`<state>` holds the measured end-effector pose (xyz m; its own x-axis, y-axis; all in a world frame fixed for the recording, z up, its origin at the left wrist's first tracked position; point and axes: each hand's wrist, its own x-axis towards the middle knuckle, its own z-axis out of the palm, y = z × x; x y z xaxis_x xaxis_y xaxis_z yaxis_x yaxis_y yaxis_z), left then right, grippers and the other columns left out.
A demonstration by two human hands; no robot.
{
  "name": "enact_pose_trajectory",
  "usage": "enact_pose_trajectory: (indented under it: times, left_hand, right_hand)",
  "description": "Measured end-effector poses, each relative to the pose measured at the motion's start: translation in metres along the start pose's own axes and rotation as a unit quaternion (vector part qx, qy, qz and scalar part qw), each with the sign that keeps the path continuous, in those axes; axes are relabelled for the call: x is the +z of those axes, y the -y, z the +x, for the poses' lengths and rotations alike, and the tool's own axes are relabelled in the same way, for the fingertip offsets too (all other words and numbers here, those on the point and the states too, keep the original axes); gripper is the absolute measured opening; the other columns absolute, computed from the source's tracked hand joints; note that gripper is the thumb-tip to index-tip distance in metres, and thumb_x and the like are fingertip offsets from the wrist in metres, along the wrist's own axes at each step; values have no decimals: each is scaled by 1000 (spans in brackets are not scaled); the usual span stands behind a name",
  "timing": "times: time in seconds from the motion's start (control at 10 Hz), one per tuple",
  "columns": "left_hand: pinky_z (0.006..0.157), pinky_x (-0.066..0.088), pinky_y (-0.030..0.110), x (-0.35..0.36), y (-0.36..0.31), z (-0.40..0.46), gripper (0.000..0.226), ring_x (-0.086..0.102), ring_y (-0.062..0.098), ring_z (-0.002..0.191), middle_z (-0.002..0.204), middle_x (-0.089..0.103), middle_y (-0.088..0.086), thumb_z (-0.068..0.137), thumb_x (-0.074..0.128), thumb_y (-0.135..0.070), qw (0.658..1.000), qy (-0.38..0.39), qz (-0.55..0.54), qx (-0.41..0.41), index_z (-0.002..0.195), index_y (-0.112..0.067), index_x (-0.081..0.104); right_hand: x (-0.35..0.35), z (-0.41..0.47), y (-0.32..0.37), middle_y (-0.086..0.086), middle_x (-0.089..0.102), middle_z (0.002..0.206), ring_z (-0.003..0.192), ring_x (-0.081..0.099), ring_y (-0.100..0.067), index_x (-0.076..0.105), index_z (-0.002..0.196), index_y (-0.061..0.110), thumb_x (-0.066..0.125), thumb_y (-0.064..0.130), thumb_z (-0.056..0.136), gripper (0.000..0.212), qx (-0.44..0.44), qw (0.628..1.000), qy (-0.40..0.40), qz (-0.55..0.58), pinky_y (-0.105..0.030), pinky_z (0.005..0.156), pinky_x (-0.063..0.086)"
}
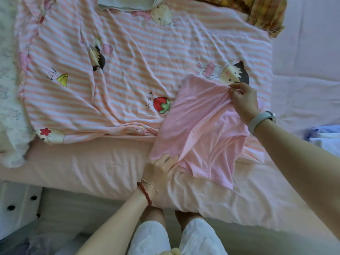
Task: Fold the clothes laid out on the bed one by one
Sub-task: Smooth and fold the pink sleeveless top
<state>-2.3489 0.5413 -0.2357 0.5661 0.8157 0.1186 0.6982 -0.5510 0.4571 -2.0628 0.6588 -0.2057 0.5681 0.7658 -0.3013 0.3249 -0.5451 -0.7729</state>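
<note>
On the left of the bed, a striped cartoon quilt (pixel 114 74) is spread wide, with a white lace cover (pixel 9 100) at the far left edge, and neither is touched by the hands. Toward the middle, at the near edge of the mattress, the left hand (pixel 160 172) is closed on the near left corner of the pink garment (pixel 195 126), the fingers curled into the cloth and the wrist ringed by a red bead bracelet (pixel 145 194). The garment itself is laid across the quilt's near right corner and the pink sheet (pixel 92 168), already partly doubled over, with a diagonal crease running through it and a loose flap hanging toward the near right. Further right and farther away, the far edge of the garment is pinched between the fingertips of the right hand (pixel 242 102), a pale watch (pixel 261 120) being worn on that wrist. The step in hand is judged to be a fold of the held edge. It would be done well if both grips were kept taut, the edges matched before release, the loose flap tucked in, and the crease pressed flat. Beyond the bed's right side, a pile of blue cloth (pixel 323 135) is seen.
</note>
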Motion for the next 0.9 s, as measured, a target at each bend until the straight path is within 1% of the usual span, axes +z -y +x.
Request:
enact_pose_trajectory:
  times: [0.1, 0.2, 0.3, 0.4, 0.5, 0.6, 0.7, 0.8, 0.9]
  left_hand:
    - [34, 42, 22, 9, -36, 15, 10, 54, 19, 42, 62, 57, -1, 77, 69, -22, 999, 43, -31, 5, 84, -19, 74]
    - [31, 39, 22, 22, -62, 25, 23, 50, 18, 38, 57, 53, 0, 83, 54, -27, 997, 35, -64, 31, 83, -18, 75]
    - [35, 38, 20, 41, -81, 33, 27, 52, 18, 43, 64, 55, -1, 85, 49, -30, 993, 95, -41, 54, 93, -22, 73]
    - [64, 43, 31, 61, -87, 34, 48, 56, 23, 87, 106, 50, 2, 92, 43, -45, 930, 366, -27, 16, 139, -40, 35]
    - [89, 40, 36, 73, -86, 42, 48, 43, 22, 114, 127, 41, 1, 91, 44, -48, 886, 462, -35, 17, 138, -40, 34]
    - [91, 39, 33, 74, -81, 49, 43, 42, 19, 119, 131, 40, -1, 93, 43, -41, 896, 440, -52, -16, 136, -33, 41]
    - [88, 38, 30, 71, -76, 53, 40, 43, 18, 118, 128, 45, 0, 95, 43, -36, 927, 371, -45, -40, 134, -26, 46]
    - [85, 37, 29, 71, -77, 62, 37, 46, 19, 115, 122, 49, 3, 95, 45, -31, 946, 314, -42, -75, 131, -22, 50]
    - [87, 40, 32, 75, -86, 72, 38, 47, 20, 114, 123, 48, 5, 94, 47, -24, 954, 284, -56, -82, 131, -20, 50]
  right_hand:
    - [-27, 7, -17, -1, 61, 97, 87, 55, -11, 67, 107, 12, 49, 11, 89, 25, 12, 1000, -22, -16, -21, 74, 45]
    - [-49, 15, -32, -7, 64, 100, 87, 56, -13, 66, 107, 10, 49, 10, 89, 25, 25, 999, -33, -31, -28, 82, 49]
    - [-63, 20, -45, -10, 65, 102, 88, 57, -15, 66, 109, 9, 49, 9, 88, 27, 28, 998, -33, -52, -29, 84, 49]
    - [-68, 24, -57, -12, 64, 109, 99, 57, -21, 64, 113, 8, 45, 4, 87, 32, 33, 996, -27, -77, -17, 78, 42]
    - [-68, 23, -66, -15, 58, 120, 111, 53, -24, 58, 121, 6, 42, 3, 88, 37, 37, 994, -21, -104, -21, 91, 38]
    - [-64, 15, -73, -16, 50, 128, 117, 48, -25, 50, 128, 4, 42, 7, 91, 38, 30, 995, -23, -92, -22, 95, 32]
    - [-61, 10, -79, -13, 54, 127, 116, 49, -25, 50, 126, 5, 46, 12, 90, 37, 52, 996, -26, -65, -25, 96, 36]
    - [-62, 10, -81, -10, 61, 114, 101, 55, -22, 57, 113, 3, 46, 10, 88, 28, 63, 997, -40, -23, -23, 83, 41]
    - [-65, 14, -76, -7, 61, 101, 87, 49, -16, 58, 104, 2, 45, 5, 88, 21, 8, 998, -65, -18, -16, 71, 34]
